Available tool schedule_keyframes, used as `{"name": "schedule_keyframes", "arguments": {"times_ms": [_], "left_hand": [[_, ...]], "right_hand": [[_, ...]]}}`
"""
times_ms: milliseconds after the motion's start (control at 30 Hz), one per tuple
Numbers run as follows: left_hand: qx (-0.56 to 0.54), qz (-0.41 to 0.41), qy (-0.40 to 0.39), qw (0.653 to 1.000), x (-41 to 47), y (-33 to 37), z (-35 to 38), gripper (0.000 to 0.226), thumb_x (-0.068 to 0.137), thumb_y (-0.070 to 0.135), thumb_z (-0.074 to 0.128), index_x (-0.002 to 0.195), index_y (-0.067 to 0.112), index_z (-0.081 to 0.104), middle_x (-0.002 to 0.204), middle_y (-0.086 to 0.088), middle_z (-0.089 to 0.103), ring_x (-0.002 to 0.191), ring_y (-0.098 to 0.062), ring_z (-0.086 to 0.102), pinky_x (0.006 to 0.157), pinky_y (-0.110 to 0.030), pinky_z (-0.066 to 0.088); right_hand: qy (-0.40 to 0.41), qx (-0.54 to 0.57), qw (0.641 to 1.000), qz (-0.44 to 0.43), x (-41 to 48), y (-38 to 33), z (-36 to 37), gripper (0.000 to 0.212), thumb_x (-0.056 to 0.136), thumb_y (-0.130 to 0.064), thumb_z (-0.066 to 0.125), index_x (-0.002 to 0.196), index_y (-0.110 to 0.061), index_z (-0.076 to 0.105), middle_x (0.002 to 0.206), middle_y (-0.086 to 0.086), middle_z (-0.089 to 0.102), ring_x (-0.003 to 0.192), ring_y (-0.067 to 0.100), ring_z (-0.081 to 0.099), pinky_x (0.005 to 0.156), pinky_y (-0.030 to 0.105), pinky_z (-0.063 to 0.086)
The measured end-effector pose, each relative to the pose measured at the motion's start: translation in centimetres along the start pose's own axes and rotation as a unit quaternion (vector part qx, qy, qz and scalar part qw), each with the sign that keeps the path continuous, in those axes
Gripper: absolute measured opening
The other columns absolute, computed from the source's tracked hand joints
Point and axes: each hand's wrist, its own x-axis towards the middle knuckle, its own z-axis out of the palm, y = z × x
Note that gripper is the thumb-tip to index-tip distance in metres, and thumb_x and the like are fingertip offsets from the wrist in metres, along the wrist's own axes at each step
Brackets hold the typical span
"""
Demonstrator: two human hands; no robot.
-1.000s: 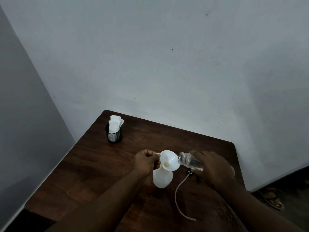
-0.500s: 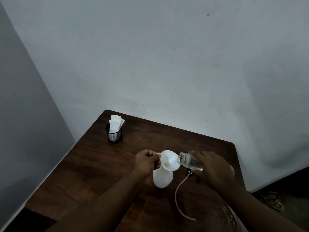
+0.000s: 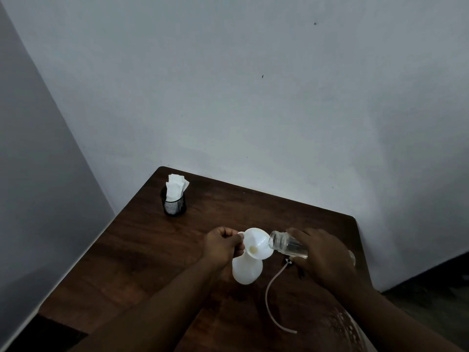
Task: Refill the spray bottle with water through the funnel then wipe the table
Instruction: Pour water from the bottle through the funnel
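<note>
White spray bottle [image 3: 246, 271] upright – white funnel [image 3: 256, 243] seated in neck.

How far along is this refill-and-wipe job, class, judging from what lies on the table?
Done: the spray head with its tube lies off on the table, and the funnel sits in the white spray bottle. In hand: the left hand steadies the funnel while the right hand tips a clear bottle over it. Left: recapping and wiping; tissues sit untouched in their holder.
</note>
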Motion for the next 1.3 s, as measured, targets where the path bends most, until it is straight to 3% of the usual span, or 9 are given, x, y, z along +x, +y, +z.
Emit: {"name": "schedule_keyframes", "arguments": {"times_ms": [700,1300], "left_hand": [[0.001,-0.009,-0.001,1.0,-0.27,0.23,0.1,0.008,0.09,0.003,0.073,0.086,-0.003,0.068,0.067,-0.016,0.071,0.057,-0.02,0.067,0.053,-0.028,0.056],[-0.001,0.001,-0.007,1.0,-0.17,0.05,-0.02,0.009,0.09,0.004,0.073,0.083,0.001,0.068,0.074,-0.02,0.073,0.061,-0.023,0.068,0.06,-0.033,0.057]], "right_hand": [[0.005,0.003,1.0,-0.006,-0.37,-0.2,-0.22,0.066,0.068,-0.049,0.079,0.129,-0.036,0.057,0.109,-0.008,0.069,0.09,0.02,0.064,0.071,0.037,0.054],[0.01,0.006,1.0,-0.011,-0.34,-0.14,0.12,0.067,0.068,-0.049,0.08,0.129,-0.036,0.056,0.108,-0.008,0.068,0.088,0.019,0.063,0.071,0.037,0.053]]}}
